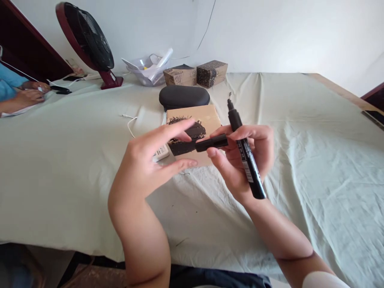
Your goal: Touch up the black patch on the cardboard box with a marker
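Note:
Between the fingers of my right hand (240,160) are a black marker pen (249,168), uncapped with its tip pointing up, and its black cap (211,143), held by thumb and fingertips. My left hand (159,156) is just left of the cap, thumb and fingers apart, holding nothing. Below and behind both hands lies a cardboard box (210,114) with a drawing in black ink (183,146) on its top. My hands cover part of the box and the drawing.
A black zip case (184,97) lies behind the box. Farther back are two patterned cardboard boxes (211,74), a clear plastic basket (147,74) and a fan (87,38). A white cable (130,124) lies at left. Another person's hands (33,92) rest at the far left.

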### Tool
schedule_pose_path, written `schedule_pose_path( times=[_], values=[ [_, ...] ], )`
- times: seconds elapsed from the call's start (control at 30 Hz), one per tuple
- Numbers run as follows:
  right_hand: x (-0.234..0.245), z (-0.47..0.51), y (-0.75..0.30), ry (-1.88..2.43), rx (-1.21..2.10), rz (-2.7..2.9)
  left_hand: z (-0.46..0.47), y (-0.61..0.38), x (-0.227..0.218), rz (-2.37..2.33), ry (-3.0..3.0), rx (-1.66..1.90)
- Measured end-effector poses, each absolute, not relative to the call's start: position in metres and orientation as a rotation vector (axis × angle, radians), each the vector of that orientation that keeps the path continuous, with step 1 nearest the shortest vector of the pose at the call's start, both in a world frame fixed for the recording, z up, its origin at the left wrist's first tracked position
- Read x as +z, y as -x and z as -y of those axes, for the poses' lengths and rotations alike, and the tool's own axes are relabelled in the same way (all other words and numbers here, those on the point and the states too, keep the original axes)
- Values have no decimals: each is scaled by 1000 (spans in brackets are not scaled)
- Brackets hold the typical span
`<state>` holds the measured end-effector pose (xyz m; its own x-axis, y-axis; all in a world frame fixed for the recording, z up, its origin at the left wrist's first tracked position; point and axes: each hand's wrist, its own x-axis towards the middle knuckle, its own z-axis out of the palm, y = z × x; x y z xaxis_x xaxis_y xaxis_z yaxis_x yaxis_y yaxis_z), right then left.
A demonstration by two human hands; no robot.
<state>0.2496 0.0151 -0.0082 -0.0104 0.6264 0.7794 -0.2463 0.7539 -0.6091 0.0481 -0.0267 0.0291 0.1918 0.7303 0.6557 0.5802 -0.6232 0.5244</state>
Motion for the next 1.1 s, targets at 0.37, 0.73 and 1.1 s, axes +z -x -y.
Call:
schedule_pose_path(
  times=[0.37, 0.73, 1.1],
  values=[
    [17, -8, -276, 412, 951, 1340, 30, -56, 32, -1275, -2205, 1557],
    [27, -13, -282, 467, 1437, 1376, 28, -61, 36, -1278, -2346, 1375],
    [1, -20, -266, 465, 1488, 1330, 23, -61, 22, -1268, -2180, 1273]
  ],
)
